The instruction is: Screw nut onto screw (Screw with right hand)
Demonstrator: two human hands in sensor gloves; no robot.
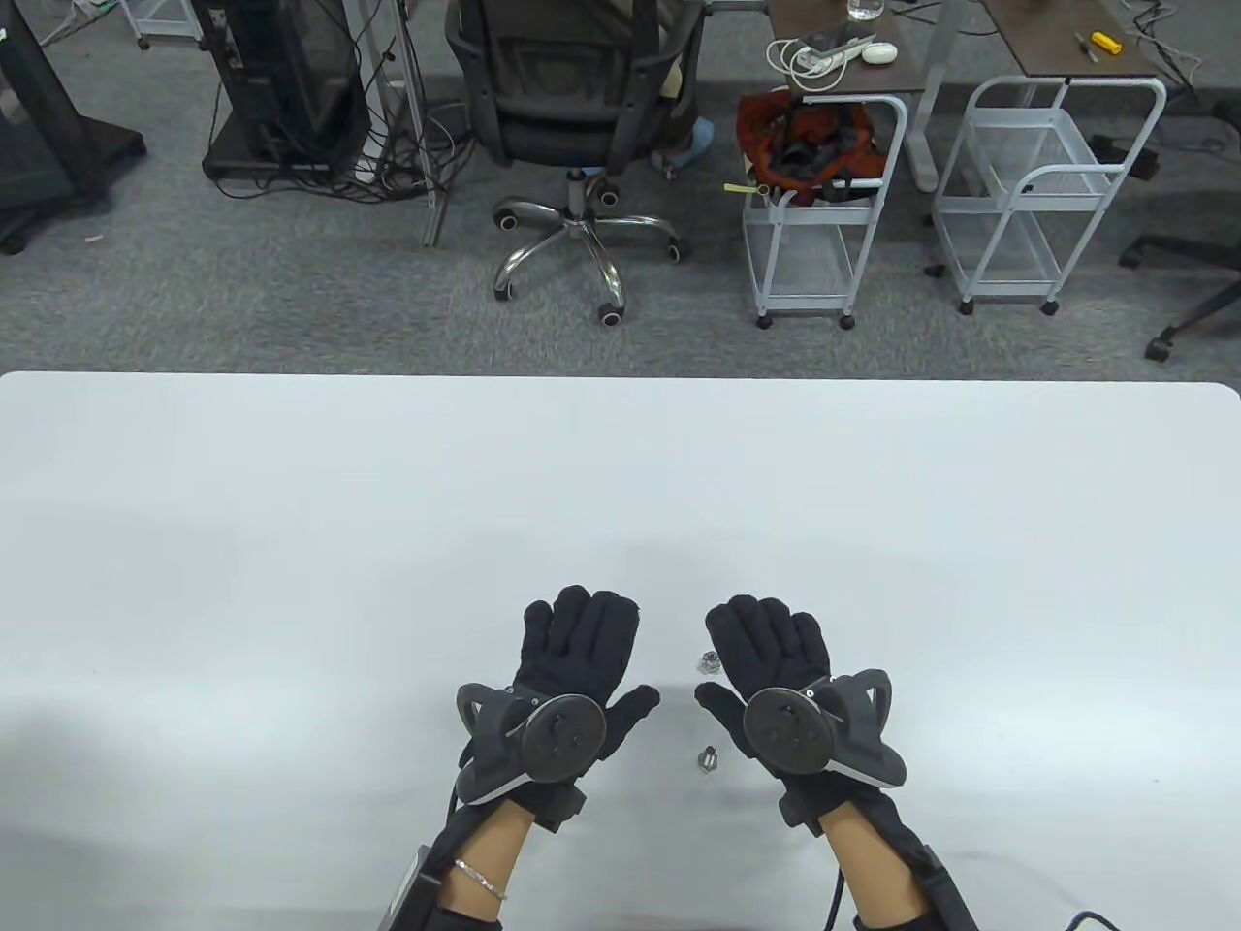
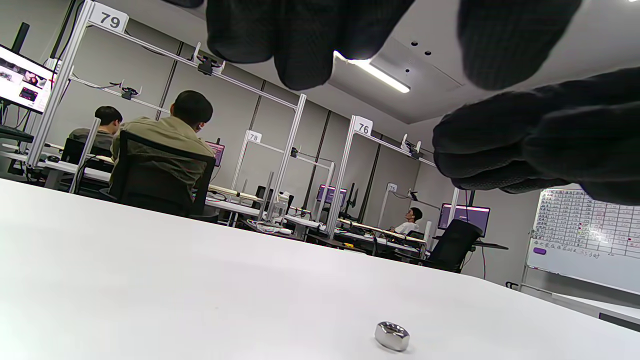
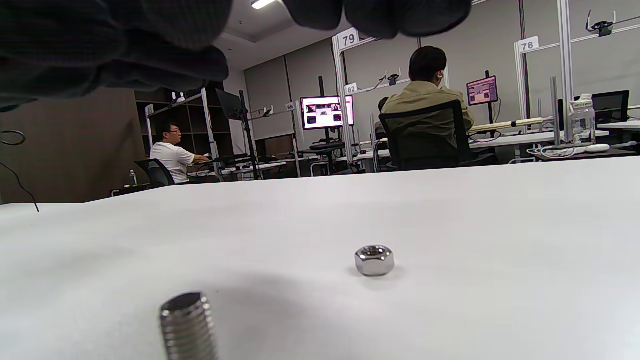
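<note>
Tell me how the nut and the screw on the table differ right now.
The nut is a short hexagonal piece lying flat with its hole facing up; the screw is a threaded shaft standing upright on its head. In the table view the nut lies farther from the person, beside the right hand, while the screw sits nearer, between both hands. Both are shiny silver metal, resting on the white table, held by neither hand.
</note>
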